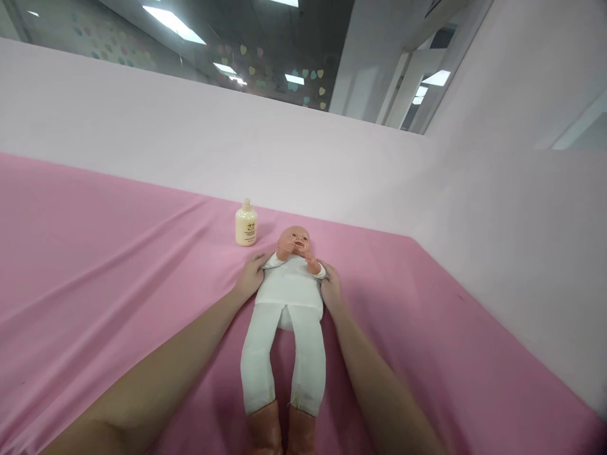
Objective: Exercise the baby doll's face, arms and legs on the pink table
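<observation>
A baby doll (289, 284) with a white cloth body lies on its back on a pink sheet (142, 253), its head away from me and its hands raised near its mouth. My left hand (251, 275) is closed on the doll's side by the upper arm on the left. On the other side, my right hand (331, 287) grips the doll beside its other arm. The fingers of both hands are partly hidden against the doll. A cream-coloured bottle (246, 226) stands upright just beyond my left hand, left of the doll's head.
A white wall (213, 139) rises behind the pink sheet and continues along the right side. Above it is a window (260, 50) with ceiling lights and heart shapes showing. Folds run across the sheet on the left.
</observation>
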Demonstrator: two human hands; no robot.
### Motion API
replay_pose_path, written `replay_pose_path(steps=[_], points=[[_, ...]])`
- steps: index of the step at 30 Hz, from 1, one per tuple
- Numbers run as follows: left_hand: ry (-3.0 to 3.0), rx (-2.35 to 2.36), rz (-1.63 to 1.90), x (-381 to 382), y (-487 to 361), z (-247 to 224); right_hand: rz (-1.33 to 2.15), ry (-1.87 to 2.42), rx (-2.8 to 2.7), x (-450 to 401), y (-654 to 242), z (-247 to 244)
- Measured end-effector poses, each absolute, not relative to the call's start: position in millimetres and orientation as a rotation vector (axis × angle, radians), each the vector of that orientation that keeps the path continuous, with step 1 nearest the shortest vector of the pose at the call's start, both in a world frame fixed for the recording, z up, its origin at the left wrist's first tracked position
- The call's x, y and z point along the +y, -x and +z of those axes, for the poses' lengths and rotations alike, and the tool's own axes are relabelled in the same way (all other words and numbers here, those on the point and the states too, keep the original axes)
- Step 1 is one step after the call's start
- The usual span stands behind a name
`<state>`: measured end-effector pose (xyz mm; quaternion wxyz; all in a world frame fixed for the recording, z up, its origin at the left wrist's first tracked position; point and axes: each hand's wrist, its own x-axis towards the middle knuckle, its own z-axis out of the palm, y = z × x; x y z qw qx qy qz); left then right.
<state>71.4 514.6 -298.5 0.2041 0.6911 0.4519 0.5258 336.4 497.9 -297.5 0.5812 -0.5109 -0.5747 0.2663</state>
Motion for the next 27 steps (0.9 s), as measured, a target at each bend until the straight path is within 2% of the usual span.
replay_pose_path(steps=[11, 27], points=[[-1.909, 1.253, 1.442, 516.2, -70.9, -297.2, 0.604, 1.207, -1.379, 501.2, -338.4, -299.6], [-1.384, 1.460, 1.378, 506.0, -69.6, -286.7, 0.737, 1.292, -1.106, 485.8, -330.7, -279.0]])
